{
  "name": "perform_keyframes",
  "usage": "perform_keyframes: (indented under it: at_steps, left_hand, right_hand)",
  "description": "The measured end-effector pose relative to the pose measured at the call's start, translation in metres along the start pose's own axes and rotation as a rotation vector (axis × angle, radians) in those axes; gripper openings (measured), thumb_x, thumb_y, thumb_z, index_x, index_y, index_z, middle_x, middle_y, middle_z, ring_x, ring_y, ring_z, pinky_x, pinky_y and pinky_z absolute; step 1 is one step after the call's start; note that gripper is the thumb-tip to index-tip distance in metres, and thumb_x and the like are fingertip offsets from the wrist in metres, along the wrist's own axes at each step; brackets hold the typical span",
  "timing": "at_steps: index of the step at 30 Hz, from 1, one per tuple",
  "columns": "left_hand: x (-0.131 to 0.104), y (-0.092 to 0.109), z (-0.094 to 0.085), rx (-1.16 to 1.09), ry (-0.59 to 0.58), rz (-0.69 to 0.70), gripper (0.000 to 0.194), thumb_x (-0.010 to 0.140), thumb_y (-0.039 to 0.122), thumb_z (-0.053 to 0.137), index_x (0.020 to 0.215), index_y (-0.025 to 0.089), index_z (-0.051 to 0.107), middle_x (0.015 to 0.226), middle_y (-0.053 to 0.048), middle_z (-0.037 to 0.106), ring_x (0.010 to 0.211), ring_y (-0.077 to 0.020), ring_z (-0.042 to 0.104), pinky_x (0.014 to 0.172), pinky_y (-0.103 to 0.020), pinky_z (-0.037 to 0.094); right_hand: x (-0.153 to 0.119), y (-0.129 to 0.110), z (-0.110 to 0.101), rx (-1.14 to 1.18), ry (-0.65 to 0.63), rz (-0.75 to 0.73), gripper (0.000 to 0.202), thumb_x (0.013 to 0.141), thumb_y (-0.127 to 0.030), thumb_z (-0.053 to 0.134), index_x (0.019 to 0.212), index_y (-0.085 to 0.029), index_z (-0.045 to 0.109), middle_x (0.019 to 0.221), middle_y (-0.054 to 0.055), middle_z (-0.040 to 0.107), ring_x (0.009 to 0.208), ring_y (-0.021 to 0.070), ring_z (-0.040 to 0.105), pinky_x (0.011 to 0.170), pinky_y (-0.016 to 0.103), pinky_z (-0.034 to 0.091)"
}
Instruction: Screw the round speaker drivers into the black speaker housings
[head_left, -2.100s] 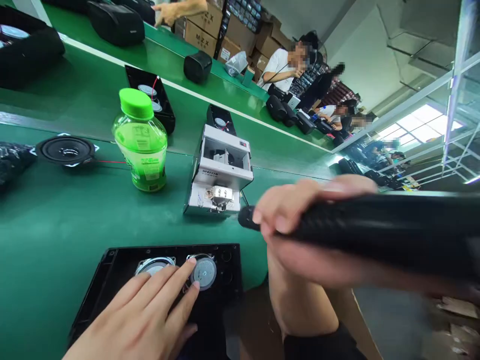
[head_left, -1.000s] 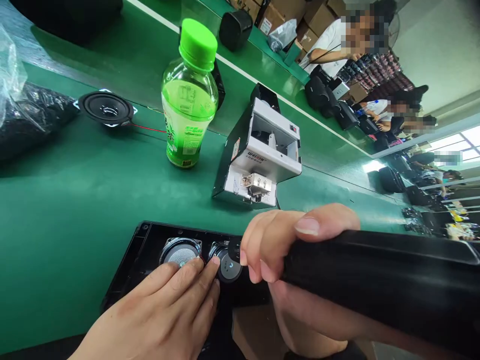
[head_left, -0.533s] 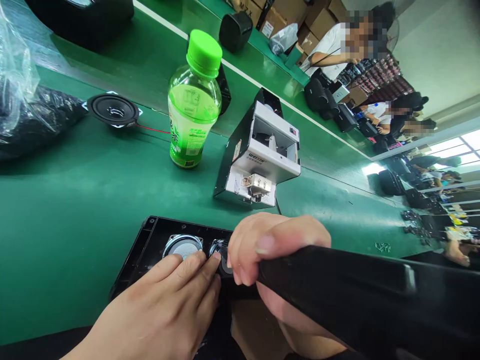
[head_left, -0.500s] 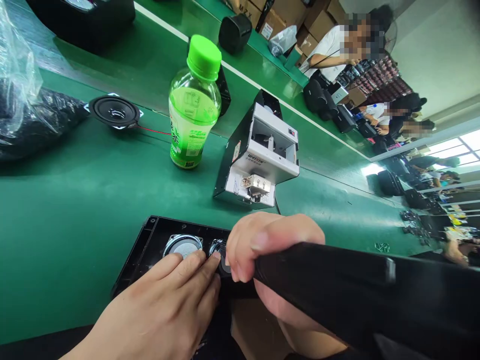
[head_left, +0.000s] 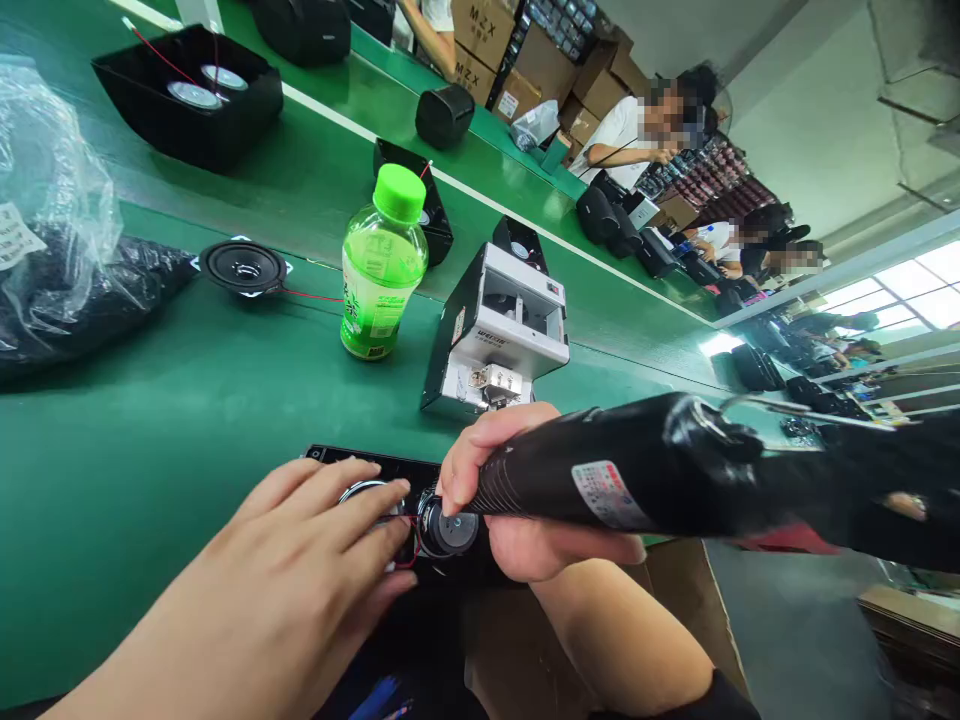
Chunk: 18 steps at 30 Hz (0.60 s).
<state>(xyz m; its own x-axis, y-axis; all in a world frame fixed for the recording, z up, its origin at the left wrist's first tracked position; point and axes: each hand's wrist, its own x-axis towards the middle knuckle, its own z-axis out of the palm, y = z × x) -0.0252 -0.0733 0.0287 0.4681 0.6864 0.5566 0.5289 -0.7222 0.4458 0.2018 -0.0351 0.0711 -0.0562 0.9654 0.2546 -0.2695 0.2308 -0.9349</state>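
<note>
My right hand (head_left: 517, 500) is wrapped around a black electric screwdriver (head_left: 585, 470), a thick cylinder with a white label, a metal hanger and a cord at its rear. Its tip is hidden behind my fingers. Below them lies a black speaker panel (head_left: 330, 455) on the green bench, with two round drivers in it. One driver (head_left: 450, 530) shows its dark back beside my right fingers, with a red wire near it. Over the other driver (head_left: 367, 490) my left hand (head_left: 322, 540) lies with fingers stretched and slightly apart, covering most of it.
Beyond the panel stand a green-capped bottle (head_left: 384, 270) and a grey-black WEIXIN machine (head_left: 499, 330). A loose speaker driver (head_left: 246, 268) lies by a plastic bag (head_left: 60, 250) on the left. Black speaker boxes (head_left: 187, 110) sit farther back. Co-workers sit along the line.
The screwdriver has swung from pointing toward the lower right to lying more level, and its rear now shows. My left hand has shifted left and its fingers have spread, uncovering one driver.
</note>
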Motion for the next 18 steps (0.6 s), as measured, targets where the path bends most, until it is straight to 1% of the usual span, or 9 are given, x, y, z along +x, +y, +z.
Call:
perform_keyframes:
  at_steps: [2, 3, 6, 8, 10, 12, 13, 16, 18]
  left_hand:
    - [0.000, -0.010, -0.003, 0.024, 0.016, -0.034, 0.040, 0.134, 0.039, 0.055, 0.121, 0.033, 0.093, 0.142, -0.001, 0.096, 0.141, -0.0300, 0.081, 0.124, -0.055, 0.052]
    - [-0.001, -0.014, -0.003, 0.036, 0.013, -0.046, 0.036, 0.132, 0.036, 0.057, 0.124, 0.033, 0.092, 0.151, -0.004, 0.094, 0.145, -0.0314, 0.079, 0.126, -0.055, 0.053]
    - [-0.008, -0.023, 0.005, 0.042, -0.007, -0.046, 0.034, 0.128, 0.030, 0.058, 0.131, 0.034, 0.092, 0.170, -0.007, 0.086, 0.156, -0.0333, 0.076, 0.133, -0.057, 0.052]
    - [-0.013, -0.027, 0.012, 0.024, -0.026, -0.048, 0.035, 0.126, 0.030, 0.058, 0.132, 0.037, 0.092, 0.171, -0.005, 0.085, 0.158, -0.0327, 0.076, 0.142, -0.059, 0.047]
    - [-0.017, -0.030, 0.018, 0.006, -0.038, -0.072, 0.035, 0.126, 0.033, 0.058, 0.134, 0.038, 0.092, 0.171, -0.003, 0.086, 0.157, -0.0326, 0.076, 0.148, -0.060, 0.043]
    - [-0.021, -0.032, 0.021, -0.015, -0.053, -0.103, 0.033, 0.127, 0.037, 0.059, 0.136, 0.039, 0.091, 0.172, -0.002, 0.085, 0.157, -0.0331, 0.076, 0.150, -0.060, 0.042]
    - [-0.023, -0.032, 0.021, -0.025, -0.056, -0.114, 0.032, 0.127, 0.039, 0.060, 0.138, 0.040, 0.090, 0.172, -0.002, 0.084, 0.157, -0.0333, 0.076, 0.149, -0.060, 0.042]
    - [-0.026, -0.032, 0.020, -0.049, -0.052, -0.139, 0.030, 0.126, 0.046, 0.064, 0.143, 0.041, 0.089, 0.174, -0.002, 0.084, 0.156, -0.0350, 0.077, 0.147, -0.062, 0.045]
    - [-0.025, -0.031, 0.019, -0.045, -0.049, -0.148, 0.031, 0.126, 0.050, 0.065, 0.144, 0.040, 0.089, 0.175, -0.003, 0.083, 0.156, -0.0367, 0.077, 0.145, -0.064, 0.046]
  right_hand:
    - [-0.001, -0.006, 0.005, 0.047, 0.065, -0.075, 0.083, 0.089, -0.106, 0.096, 0.121, -0.029, 0.094, 0.073, -0.002, 0.080, 0.053, 0.0189, 0.071, 0.054, 0.031, 0.062]
    - [-0.001, -0.015, 0.006, 0.065, 0.087, -0.098, 0.080, 0.092, -0.104, 0.095, 0.124, -0.030, 0.095, 0.072, -0.002, 0.081, 0.051, 0.0182, 0.070, 0.053, 0.030, 0.062]
    - [0.003, -0.055, 0.001, 0.043, 0.131, -0.165, 0.070, 0.101, -0.099, 0.091, 0.128, -0.035, 0.099, 0.069, -0.004, 0.077, 0.049, 0.0194, 0.069, 0.054, 0.034, 0.066]
    - [0.011, -0.081, -0.006, -0.040, 0.175, -0.276, 0.062, 0.110, -0.093, 0.087, 0.130, -0.036, 0.099, 0.070, -0.003, 0.074, 0.052, 0.0210, 0.069, 0.056, 0.038, 0.069]
    - [0.026, -0.094, -0.011, -0.142, 0.227, -0.425, 0.059, 0.114, -0.092, 0.082, 0.123, -0.037, 0.099, 0.071, -0.002, 0.073, 0.054, 0.0218, 0.070, 0.058, 0.040, 0.068]
    - [0.043, -0.093, -0.013, -0.234, 0.225, -0.514, 0.064, 0.109, -0.098, 0.083, 0.109, -0.035, 0.097, 0.071, -0.001, 0.074, 0.054, 0.0224, 0.070, 0.056, 0.041, 0.067]
    - [0.052, -0.089, -0.013, -0.262, 0.203, -0.513, 0.069, 0.104, -0.103, 0.084, 0.103, -0.035, 0.095, 0.069, -0.001, 0.075, 0.053, 0.0226, 0.071, 0.054, 0.041, 0.065]
    - [0.071, -0.075, -0.010, -0.273, 0.132, -0.398, 0.080, 0.090, -0.113, 0.089, 0.096, -0.033, 0.092, 0.064, -0.002, 0.076, 0.047, 0.0222, 0.068, 0.046, 0.039, 0.058]
    - [0.077, -0.069, -0.009, -0.259, 0.181, -0.352, 0.084, 0.085, -0.117, 0.088, 0.099, -0.034, 0.092, 0.063, -0.004, 0.075, 0.044, 0.0205, 0.065, 0.043, 0.037, 0.053]
